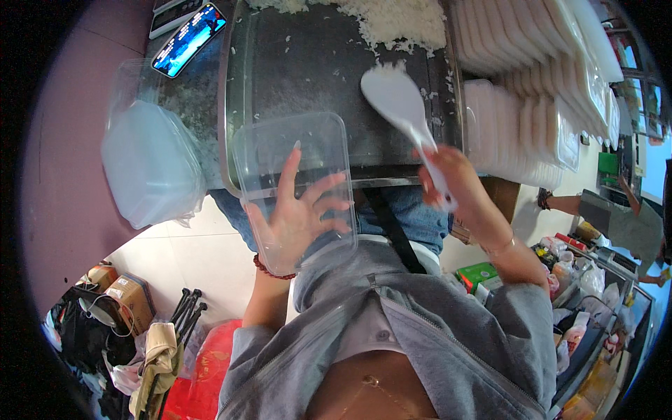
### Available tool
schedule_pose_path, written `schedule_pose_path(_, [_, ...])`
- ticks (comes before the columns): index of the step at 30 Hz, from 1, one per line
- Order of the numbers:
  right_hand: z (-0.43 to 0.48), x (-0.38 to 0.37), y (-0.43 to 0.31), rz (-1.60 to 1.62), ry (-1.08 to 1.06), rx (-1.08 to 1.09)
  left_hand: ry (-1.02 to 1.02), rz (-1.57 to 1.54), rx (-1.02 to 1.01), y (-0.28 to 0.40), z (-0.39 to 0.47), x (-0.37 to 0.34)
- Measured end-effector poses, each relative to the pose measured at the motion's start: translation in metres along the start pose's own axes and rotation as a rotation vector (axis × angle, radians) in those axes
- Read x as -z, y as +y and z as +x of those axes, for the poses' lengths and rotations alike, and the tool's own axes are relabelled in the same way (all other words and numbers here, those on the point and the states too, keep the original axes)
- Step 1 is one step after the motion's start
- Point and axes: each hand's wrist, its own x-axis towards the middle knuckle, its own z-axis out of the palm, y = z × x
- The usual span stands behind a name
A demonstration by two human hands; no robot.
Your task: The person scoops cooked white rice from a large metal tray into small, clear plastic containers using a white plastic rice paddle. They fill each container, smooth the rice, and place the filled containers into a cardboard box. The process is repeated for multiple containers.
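My left hand is spread beneath a clear rectangular plastic container and bears it on the palm and fingers. Through its see-through bottom the container looks to hold nothing. In my right hand is the handle of a white rice paddle, with a few grains of rice at its blade's tip. The paddle is over a dark metal tray with a raised rim. Cooked white rice lies heaped at the tray's far end, and stray grains dot its surface.
Stacks of filled lidded containers stand right of the tray. On the left are a bagged stack of clear containers and a lit phone. Bags and boxes lie on the floor. Another person is at far right.
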Motion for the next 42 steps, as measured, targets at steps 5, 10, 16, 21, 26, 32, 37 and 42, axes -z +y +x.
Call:
schedule_pose_path(5, [0.105,0.0,-0.038,0.035,-0.051,0.299,0.17,0.038,-0.035,-0.001,-0.011,0.001])
schedule_pose_path(10, [0.148,-0.008,-0.054,-0.033,-0.026,0.433,0.246,0.027,-0.048,0.0,-0.016,-0.001])
schedule_pose_path(16, [0.157,-0.008,-0.054,-0.171,0.075,0.526,0.114,0.022,-0.049,0.0,-0.014,0.006])
schedule_pose_path(21, [0.147,-0.012,-0.043,-0.219,0.126,0.56,0.087,0.052,-0.003,-0.003,-0.007,0.003])
schedule_pose_path(26, [0.148,-0.016,-0.039,-0.231,0.132,0.586,0.026,0.04,0.034,-0.01,-0.001,0.0])
schedule_pose_path(32, [0.131,-0.021,-0.048,-0.393,0.172,0.621,0.067,0.034,0.045,-0.013,0.003,-0.003])
schedule_pose_path(37, [0.123,-0.016,-0.064,-0.347,0.145,0.627,0.044,0.022,0.027,-0.012,0.001,-0.002])
schedule_pose_path(42, [0.105,-0.009,-0.07,-0.327,0.152,0.631,0.053,0.006,-0.007,-0.007,-0.009,0.002])
